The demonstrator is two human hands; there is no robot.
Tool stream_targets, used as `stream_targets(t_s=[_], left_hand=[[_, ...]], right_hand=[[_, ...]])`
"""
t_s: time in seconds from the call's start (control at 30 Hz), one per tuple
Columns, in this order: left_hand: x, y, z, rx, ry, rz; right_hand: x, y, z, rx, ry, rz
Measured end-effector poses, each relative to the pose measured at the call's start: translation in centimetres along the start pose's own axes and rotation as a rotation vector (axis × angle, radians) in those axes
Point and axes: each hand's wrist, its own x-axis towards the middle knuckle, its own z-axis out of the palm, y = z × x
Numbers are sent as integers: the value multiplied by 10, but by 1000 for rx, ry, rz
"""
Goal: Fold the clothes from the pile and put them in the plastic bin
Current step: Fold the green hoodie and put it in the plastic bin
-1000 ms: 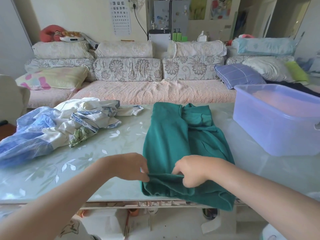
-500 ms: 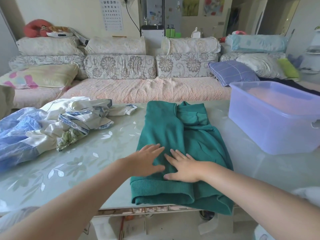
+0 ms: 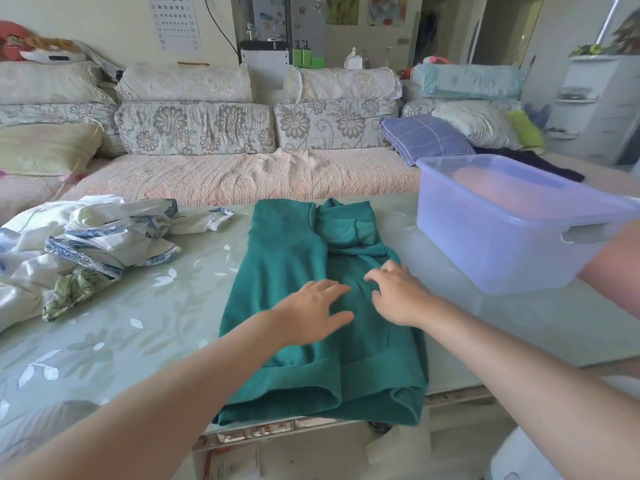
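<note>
— What's on the table (image 3: 145, 327)?
— A pile of clothes (image 3: 90, 244) along its left edge, a folded green sweater (image 3: 287, 258) in the middle, its hem over the near edge.
— And the right side?
— A plastic bin (image 3: 502, 244), toward the far corner.

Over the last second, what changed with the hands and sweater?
The left hand and right hand let go of the near hem of the green sweater, which they had pinched, then slid flat up the cloth, away from the person. Clothes pile and plastic bin stayed put.
</note>
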Motion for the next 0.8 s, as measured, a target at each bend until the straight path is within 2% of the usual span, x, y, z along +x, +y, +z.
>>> stream_targets(t_s=[0.13, 0.2, 0.27, 0.33, 0.4, 0.47, 0.53, 0.63, 0.73, 0.8], left_hand=[[7, 13, 29, 212, -342, -44], [10, 15, 23, 246, -399, -40], [8, 22, 9, 242, -323, 41], [0, 32, 0, 190, -221, 157], [-11, 47, 1, 101, -235, 203], [-19, 60, 12, 169, -231, 239], [-18, 63, 22, 281, -137, 295], [-11, 61, 23, 129, -27, 220], [-5, 55, 18, -196, 51, 41], [-2, 51, 14, -335, 85, -79]], right_hand=[[-10, 20, -1, 21, -59, 237], [-18, 26, -4, -14, -158, 353], [-23, 32, -4, -63, -230, 375], [-26, 35, -5, -63, -218, 376], [-29, 34, -5, -18, -197, 388], [-31, 31, -5, 57, -182, 381], [-33, 30, -6, 151, -176, 341], [-36, 28, -7, 234, -157, 250], [-44, 23, -9, 292, -98, 144], [-52, 18, -12, 425, -92, 81]])
